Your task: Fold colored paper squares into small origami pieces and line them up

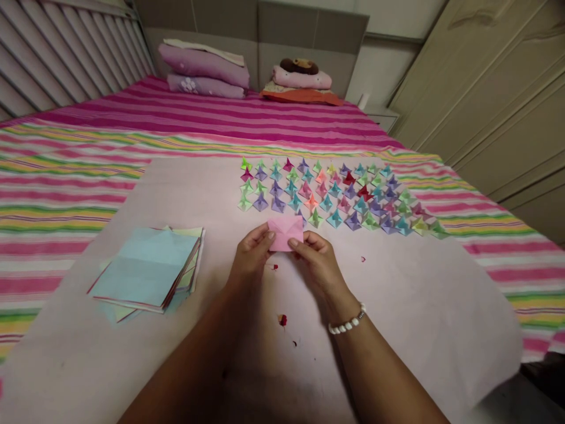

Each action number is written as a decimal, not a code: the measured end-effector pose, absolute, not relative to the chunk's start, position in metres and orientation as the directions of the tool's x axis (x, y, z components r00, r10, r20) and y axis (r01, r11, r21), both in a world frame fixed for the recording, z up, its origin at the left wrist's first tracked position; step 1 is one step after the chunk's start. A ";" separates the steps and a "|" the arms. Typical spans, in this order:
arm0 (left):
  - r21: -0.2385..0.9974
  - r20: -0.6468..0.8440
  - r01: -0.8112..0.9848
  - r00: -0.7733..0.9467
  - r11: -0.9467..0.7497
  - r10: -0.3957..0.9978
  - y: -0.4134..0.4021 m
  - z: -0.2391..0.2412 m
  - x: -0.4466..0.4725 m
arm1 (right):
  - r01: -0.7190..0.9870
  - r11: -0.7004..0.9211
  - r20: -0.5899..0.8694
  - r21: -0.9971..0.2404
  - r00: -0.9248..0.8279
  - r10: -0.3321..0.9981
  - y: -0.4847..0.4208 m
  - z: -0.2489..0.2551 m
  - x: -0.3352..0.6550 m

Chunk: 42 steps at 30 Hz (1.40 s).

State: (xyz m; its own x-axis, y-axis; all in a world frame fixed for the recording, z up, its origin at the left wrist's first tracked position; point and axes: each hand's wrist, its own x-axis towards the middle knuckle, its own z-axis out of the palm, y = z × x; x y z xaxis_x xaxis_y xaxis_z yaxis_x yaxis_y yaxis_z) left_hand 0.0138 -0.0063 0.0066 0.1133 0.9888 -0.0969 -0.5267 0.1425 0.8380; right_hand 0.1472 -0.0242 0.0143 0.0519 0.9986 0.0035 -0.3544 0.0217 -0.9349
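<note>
Hands: two; the left hand (249, 253) and the right hand (322, 262), each nearly closed in a pinch, thumb in front and fingers curled behind.
Pink paper: one piece (285, 237), held by the left hand at its left side and by the right hand at its lower right side, above the pale sheet (406, 318) and just in front of the folded figures (325, 203).
Folded figures: several dozen in close rows; I cannot count them exactly.
Paper stack: one (148, 265), light blue on top, at the left; its number of sheets I cannot tell.
Red scraps: three (283, 320) that I can see.
Bracelet: one (348, 325), white beads, on the right wrist.
Look of the pink paper: a small folded rectangle, with slanting fold lines in the upper half.
Hidden: the back of the pink paper, most fingertips, and part of one purple figure behind it.
Cut off: both forearms, at the bottom edge.
</note>
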 end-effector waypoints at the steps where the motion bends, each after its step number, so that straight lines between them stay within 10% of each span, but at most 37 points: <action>1: 0.830 -0.096 -0.540 0.104 0.137 0.990 -0.005 0.006 0.013 | -0.378 0.029 0.015 -0.925 0.041 0.999 -0.023 0.014 0.147; 21: 0.703 -0.283 -0.466 0.511 0.538 0.812 -0.009 0.010 0.013 | -0.380 0.000 0.060 -0.925 -0.146 0.987 -0.027 0.016 0.152; 28: 0.857 -0.129 -0.475 0.179 0.201 0.975 0.000 0.002 0.012 | -0.333 0.009 0.001 -0.943 0.024 1.000 -0.022 0.014 0.155; 42: 0.946 -0.030 -0.310 0.201 0.093 0.979 -0.003 0.000 0.001 | -0.289 -0.023 -0.039 -0.957 0.050 0.998 -0.021 0.017 0.156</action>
